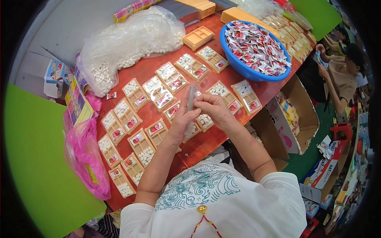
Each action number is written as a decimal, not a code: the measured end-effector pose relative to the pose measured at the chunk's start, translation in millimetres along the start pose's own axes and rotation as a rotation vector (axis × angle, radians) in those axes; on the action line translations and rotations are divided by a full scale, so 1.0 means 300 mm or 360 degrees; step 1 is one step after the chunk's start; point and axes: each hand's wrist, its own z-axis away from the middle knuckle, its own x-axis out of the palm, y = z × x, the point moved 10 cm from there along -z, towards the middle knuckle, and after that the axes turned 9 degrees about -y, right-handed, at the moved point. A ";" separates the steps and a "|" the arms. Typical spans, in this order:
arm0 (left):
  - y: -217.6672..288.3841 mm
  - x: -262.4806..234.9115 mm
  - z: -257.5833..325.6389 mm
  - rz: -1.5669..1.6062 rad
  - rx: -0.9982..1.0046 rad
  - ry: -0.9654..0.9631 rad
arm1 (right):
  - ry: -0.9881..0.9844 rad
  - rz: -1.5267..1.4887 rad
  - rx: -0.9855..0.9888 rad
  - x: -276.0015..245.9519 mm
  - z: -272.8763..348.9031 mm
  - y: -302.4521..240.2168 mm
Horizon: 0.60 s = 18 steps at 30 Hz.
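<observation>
A thin, see-through stack of what look like plastic lids (191,97) stands nearly edge-on between my hands, above the table. My left hand (183,119) is closed around its lower part. With thumb and fingers pinched together, my right hand (214,110) grips at the stack's right side. Below and around them lie several cream compartment trays; one tray (158,133) in front of my left forearm holds a red-printed sachet, and its larger compartment looks bare. Other trays, such as one tray (246,97) on the right, contain white cubes and a sachet. Trays directly under my hands are partly hidden.
A blue basin (254,75) full of red-and-white sachets stands at the far right. A big plastic bag (131,39) spills white cubes at the back left. One loose sachet (111,95) lies nearby. A pink bag (87,158) hangs at the left edge. Another person (341,75) sits at right.
</observation>
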 end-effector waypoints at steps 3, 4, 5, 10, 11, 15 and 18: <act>-0.005 -0.002 0.004 0.0000 0.0014 0.0021 | -0.0019 -0.0006 0.0002 -0.002 -0.001 0.012; -0.007 -0.004 0.006 0.0011 0.0023 0.0036 | -0.0017 0.0006 0.0010 -0.005 0.000 0.019; -0.006 -0.004 0.006 0.0012 0.0025 0.0035 | -0.0017 0.0008 0.0009 -0.007 0.000 0.020; -0.013 -0.006 0.009 0.0038 0.0016 0.0041 | 0.0018 0.0007 0.0019 -0.013 0.006 0.029; -0.014 -0.009 0.006 0.0038 0.0018 0.0042 | 0.0017 0.0008 0.0019 -0.009 0.003 0.028; -0.015 -0.026 -0.006 0.0041 0.0029 0.0041 | 0.0048 0.0025 0.0026 -0.017 -0.014 0.029; -0.002 -0.029 -0.014 0.0034 0.0041 0.0032 | -0.0008 0.0017 0.0013 -0.024 -0.036 0.034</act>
